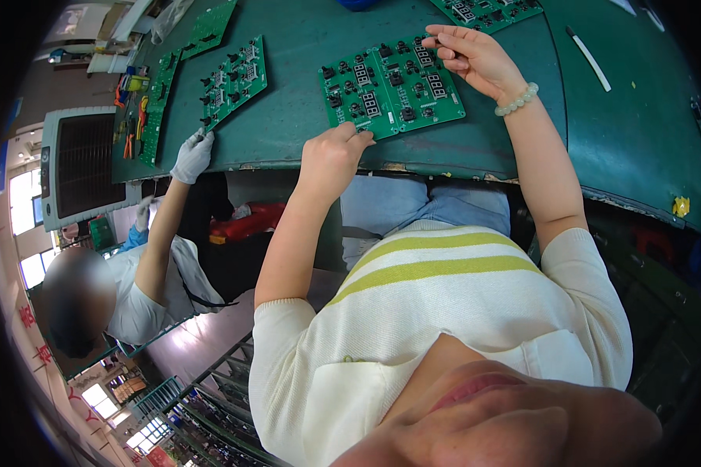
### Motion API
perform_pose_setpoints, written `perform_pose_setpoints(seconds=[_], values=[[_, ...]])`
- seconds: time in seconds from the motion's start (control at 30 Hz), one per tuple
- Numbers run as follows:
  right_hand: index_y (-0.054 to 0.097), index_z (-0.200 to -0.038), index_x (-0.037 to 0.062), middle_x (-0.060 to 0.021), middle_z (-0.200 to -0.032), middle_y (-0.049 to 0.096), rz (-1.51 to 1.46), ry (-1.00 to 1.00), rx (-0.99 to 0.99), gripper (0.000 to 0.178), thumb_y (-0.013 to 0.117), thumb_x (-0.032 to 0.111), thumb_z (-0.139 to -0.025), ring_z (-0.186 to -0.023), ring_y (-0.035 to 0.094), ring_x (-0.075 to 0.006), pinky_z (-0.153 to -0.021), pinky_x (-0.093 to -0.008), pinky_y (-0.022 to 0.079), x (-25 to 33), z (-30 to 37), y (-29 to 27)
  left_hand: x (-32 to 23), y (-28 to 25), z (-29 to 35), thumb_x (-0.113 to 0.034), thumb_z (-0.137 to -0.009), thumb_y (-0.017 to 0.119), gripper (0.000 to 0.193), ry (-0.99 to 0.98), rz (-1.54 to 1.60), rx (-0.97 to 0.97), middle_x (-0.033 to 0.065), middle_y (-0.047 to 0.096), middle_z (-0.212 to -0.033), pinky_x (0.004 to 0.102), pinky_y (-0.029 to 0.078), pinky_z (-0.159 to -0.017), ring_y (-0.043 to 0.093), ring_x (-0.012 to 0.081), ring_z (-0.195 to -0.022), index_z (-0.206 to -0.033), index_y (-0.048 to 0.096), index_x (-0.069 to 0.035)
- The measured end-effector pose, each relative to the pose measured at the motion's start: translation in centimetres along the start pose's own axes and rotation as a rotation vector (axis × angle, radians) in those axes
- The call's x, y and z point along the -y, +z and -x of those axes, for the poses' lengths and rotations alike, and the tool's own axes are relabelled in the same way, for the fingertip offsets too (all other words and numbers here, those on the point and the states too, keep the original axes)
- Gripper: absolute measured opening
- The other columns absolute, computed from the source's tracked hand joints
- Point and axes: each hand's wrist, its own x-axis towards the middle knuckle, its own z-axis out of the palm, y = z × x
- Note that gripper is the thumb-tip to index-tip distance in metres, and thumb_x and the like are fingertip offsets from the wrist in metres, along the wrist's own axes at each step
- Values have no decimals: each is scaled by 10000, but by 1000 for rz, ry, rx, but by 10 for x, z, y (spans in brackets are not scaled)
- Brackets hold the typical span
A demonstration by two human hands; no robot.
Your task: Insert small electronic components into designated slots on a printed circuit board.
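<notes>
A green circuit board panel [378, 97] lies on the table before me, carrying several black display modules, dark knob-like parts and small components. My left hand [333, 158] is closed on its near left edge, fingertips at the board's rim. Over the far right corner of the panel is my right hand [479, 64], thumb and fingertips brought together in a pinch. Whatever lies between those fingertips is too small to make out. A beaded bracelet [516, 100] circles my right wrist.
More green boards stand at left [236, 80] and far right [487, 9]. A co-worker's gloved hand [192, 156] touches the left board. Pliers-like tools [142, 117] lie farther left. A white-handled tool [590, 61] rests at right on the green table [288, 128].
</notes>
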Motion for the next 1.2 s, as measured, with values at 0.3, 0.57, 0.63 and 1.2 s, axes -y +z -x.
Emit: perform_pose_setpoints(seconds=[0.3,0.57,0.63,1.2], values=[[567,-1023,-29,-22,-777,538,-24,30,77,227,540,157,-896,-598,413,-31,-447,-141,327,-6,-3,-11,17,15,1,-137,-813,608,194,-504,649,-262,3,398,-610,241,330,-457,370,106,-501,-951,655,-9],[556,-1006,-29,-47,-864,541,-151,118,6,271,492,219,-919,-695,471,-62,-514,-156,367,-4,-5,-8,19,5,6,-83,-890,432,315,-1046,2089,-468,36,464,-764,209,290,-451,371,91,-581,-1176,457,46],[553,-999,-30,-50,-873,538,-208,119,43,269,492,219,-919,-707,471,-67,-521,-157,367,-5,-7,-14,18,7,7,-128,-912,470,271,-1008,2051,-435,34,481,-752,197,287,-444,386,89,-582,-1139,488,19],[673,-789,31,-2,-677,609,835,-199,160,177,738,167,-695,-594,516,-55,-507,-216,398,-9,2,-8,-11,3,-30,-77,-873,524,244,-917,2071,-179,81,561,-837,166,298,-428,467,91,-663,-1072,544,64]])
